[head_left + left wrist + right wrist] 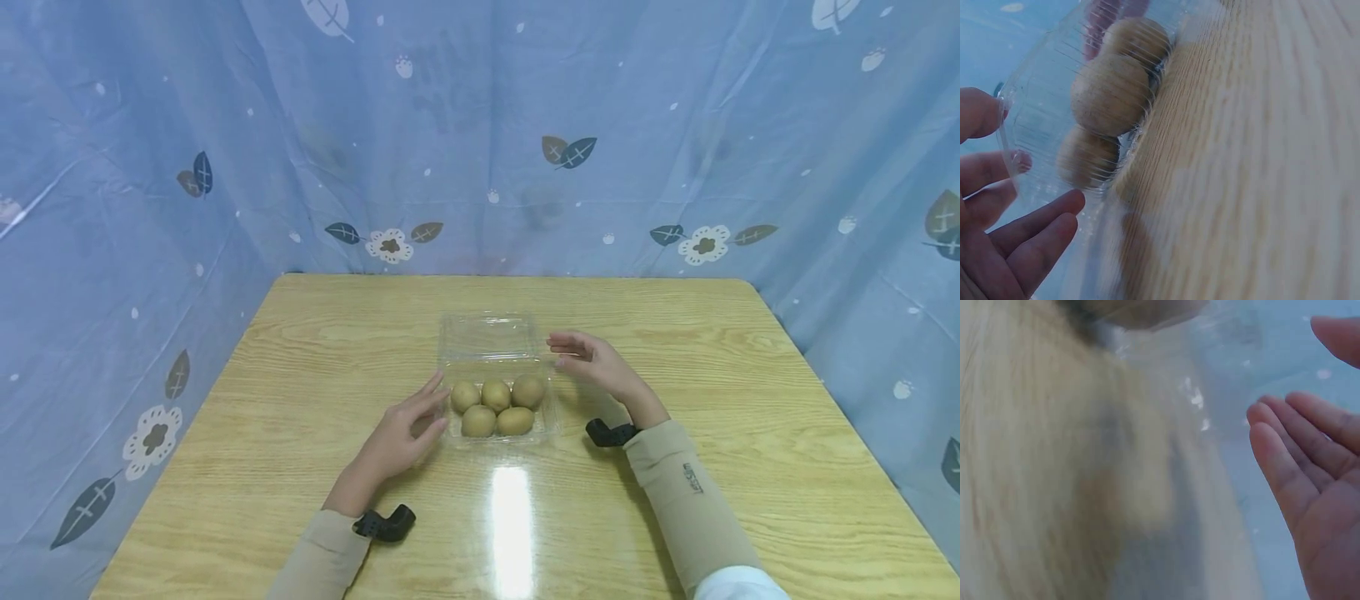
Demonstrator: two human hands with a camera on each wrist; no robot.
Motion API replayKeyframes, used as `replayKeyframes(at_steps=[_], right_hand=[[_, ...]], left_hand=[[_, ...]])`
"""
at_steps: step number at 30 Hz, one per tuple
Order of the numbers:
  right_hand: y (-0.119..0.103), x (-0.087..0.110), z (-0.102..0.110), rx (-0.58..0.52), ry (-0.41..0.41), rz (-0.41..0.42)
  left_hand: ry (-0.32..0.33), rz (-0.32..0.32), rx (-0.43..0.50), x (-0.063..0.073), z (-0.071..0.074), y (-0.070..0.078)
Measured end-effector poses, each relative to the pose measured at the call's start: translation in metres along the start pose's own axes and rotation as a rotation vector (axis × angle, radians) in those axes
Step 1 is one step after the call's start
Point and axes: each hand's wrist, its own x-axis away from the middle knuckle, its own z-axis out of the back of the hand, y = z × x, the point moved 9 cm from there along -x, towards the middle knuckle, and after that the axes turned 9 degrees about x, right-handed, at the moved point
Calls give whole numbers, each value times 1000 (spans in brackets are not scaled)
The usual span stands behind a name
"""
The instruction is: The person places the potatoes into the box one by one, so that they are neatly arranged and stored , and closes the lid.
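A clear plastic clamshell box (550, 421) sits on the table with its lid (487, 335) raised at the far side. Inside it lie several tan-brown, round to oval kiwis (496, 395) in two rows. At the box's left side, my left hand (401, 432) has its fingers loosely spread, fingertips right at the plastic wall. The left wrist view shows those fingers (1041, 250) beside the box, with kiwis behind the ribbed wall. My right hand (597, 368) hovers off the lid's right side, fingers extended and nothing in them; its palm (1335, 512) shows in the right wrist view.
The wood-grain table (330, 350) reaches back to a blue patterned curtain (487, 200), which also hangs along both sides. A bright light reflection lies on the table in front of the box. Each wrist wears a black camera mount (386, 523).
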Motion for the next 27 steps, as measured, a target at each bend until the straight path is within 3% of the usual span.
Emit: replayKeyframes(at_steps=[13,23,27], right_hand=[[32,-17,-4,42,-6,-184],[33,-24,-9,54,-50,-200],[33,-28,-11,-13,-52,-213]], left_hand=[[-4,-6,8,1,-1,-1],[8,-16,10,2,0,0],[8,-10,6,2,1,0]])
